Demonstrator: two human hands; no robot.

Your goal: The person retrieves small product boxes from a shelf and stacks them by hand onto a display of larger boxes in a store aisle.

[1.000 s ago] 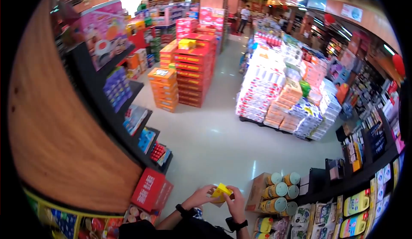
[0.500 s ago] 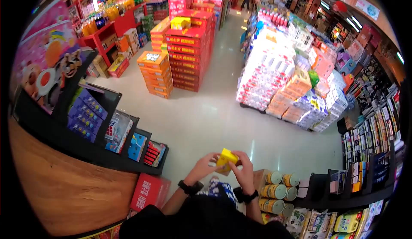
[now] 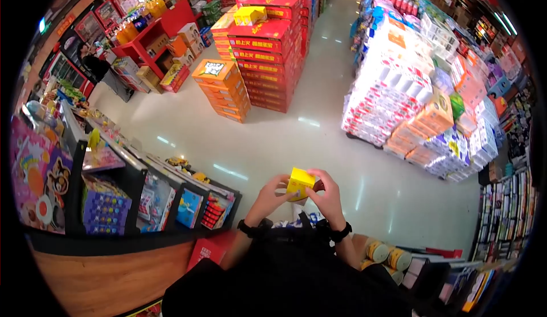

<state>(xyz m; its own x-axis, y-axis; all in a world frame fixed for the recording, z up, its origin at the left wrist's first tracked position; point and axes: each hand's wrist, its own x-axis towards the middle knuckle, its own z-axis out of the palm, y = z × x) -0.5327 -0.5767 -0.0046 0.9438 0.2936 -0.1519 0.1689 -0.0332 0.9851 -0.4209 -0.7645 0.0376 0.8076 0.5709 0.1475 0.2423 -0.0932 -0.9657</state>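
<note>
A small yellow box [image 3: 301,181] is held up in front of my body, low in the middle of the view. My left hand [image 3: 270,197] grips its left side, with fingers curled against it. On the other side, my right hand [image 3: 326,194] closes on its right edge and lower front. Both wrists wear black bands. Beneath the box, part of my patterned clothing and a pale object show, too small to make out.
Red cartons [image 3: 265,46] and orange boxes [image 3: 221,86] stand stacked ahead. Piled packages [image 3: 387,95] rise at the right. A low shelf [image 3: 137,203] lines the left, canisters [image 3: 399,258] sit at lower right, and a person [image 3: 108,76] stands far left.
The view has swung left and downward, bringing a person at the far left into sight. Both hands still hold the yellow box, which now sits higher in the view.
</note>
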